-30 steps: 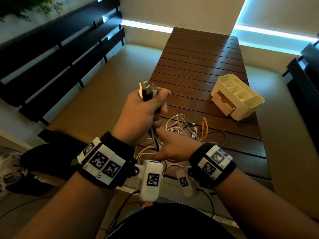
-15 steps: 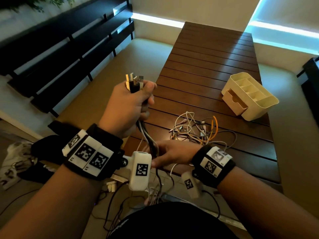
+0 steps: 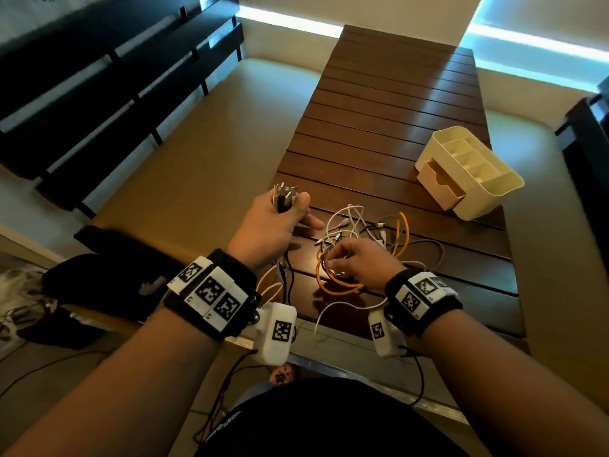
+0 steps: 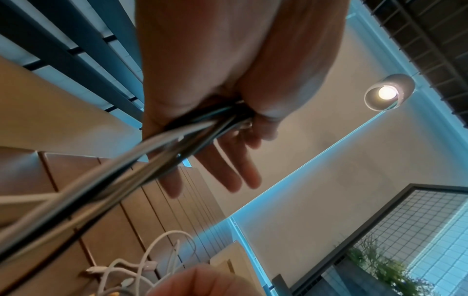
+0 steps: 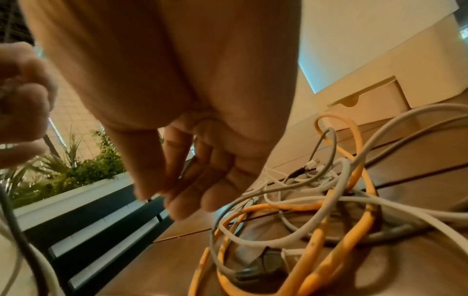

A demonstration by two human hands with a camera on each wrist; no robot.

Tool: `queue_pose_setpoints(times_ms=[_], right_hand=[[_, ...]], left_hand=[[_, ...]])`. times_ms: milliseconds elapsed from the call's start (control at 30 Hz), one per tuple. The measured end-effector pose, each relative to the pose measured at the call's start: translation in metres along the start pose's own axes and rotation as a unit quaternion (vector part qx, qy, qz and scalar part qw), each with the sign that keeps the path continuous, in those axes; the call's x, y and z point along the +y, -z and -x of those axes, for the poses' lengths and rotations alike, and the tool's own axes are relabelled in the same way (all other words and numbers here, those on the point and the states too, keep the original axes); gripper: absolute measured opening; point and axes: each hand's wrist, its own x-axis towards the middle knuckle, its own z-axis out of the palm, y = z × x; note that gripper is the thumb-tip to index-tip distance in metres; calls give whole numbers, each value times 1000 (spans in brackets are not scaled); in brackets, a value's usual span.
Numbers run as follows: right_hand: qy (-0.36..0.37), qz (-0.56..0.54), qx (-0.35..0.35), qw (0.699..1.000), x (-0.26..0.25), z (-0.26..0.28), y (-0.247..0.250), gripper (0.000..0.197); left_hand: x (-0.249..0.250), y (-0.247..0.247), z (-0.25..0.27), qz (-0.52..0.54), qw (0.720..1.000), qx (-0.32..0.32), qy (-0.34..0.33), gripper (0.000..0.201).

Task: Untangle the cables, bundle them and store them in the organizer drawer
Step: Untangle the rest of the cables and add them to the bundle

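My left hand (image 3: 290, 212) holds a bundle of cables (image 3: 284, 200) upright over the table's near left edge, plugs sticking out on top. In the left wrist view the thumb and palm clamp the cable bundle (image 4: 152, 156) while the other fingers (image 4: 228, 172) stretch out. Its strands hang down past the wrist. My right hand (image 3: 333, 258) rests on the tangle of white, grey and orange cables (image 3: 379, 239), with its fingers (image 5: 182, 190) loosely bent and no cable visibly pinched. The cream organizer (image 3: 494, 189) stands at the right, its drawer (image 3: 441, 184) pulled open.
The brown slatted table (image 3: 395, 110) runs away from me. A white cable (image 3: 329, 311) loops over its near edge. A black slatted bench (image 3: 99, 94) lines the left side, and a black bag (image 3: 99, 268) lies near my left wrist. Dark furniture (image 3: 590, 143) stands at the right.
My left hand has come down toward the table with the bundle. My right hand has left the hanging strands below it and moved right onto the tangle.
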Motion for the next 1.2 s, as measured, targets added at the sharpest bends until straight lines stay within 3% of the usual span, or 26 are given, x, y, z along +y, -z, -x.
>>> queue_pose_setpoints(times_ms=[100,233,300,400,467,600,800,933,1200], right_hand=[[-24,107,38,993,7,-8,3,8],[-76,294,-55,951,26,-16,-2,39],[-60,323,-49,943,35,-18,-8,41],[-27,306,-18,952,43,-19,-11,21],[-27,239,-14,971,46,-19,-7,15],[-53,59,13,997,46,-18,7,25],[-68,144,145,977,51,-16,11,8],[-35,229,210,950,50,-14,12,13],[-108,294,185,932,48,-13,21,47]], left_hand=[[-3,-3,-2,-2,1000,-17,14,24],[-11,-6,-3,-28,999,-24,-19,28],[-14,-7,-4,-9,999,-35,-21,33],[-15,-6,-4,5,999,-37,-7,37],[-15,-7,-4,3,1000,-31,0,38],[-17,-8,-6,6,1000,-23,13,36],[-20,-14,-12,22,999,-14,25,37],[-21,-18,-15,28,999,-26,26,36],[-19,-24,-19,16,998,-58,18,37]])
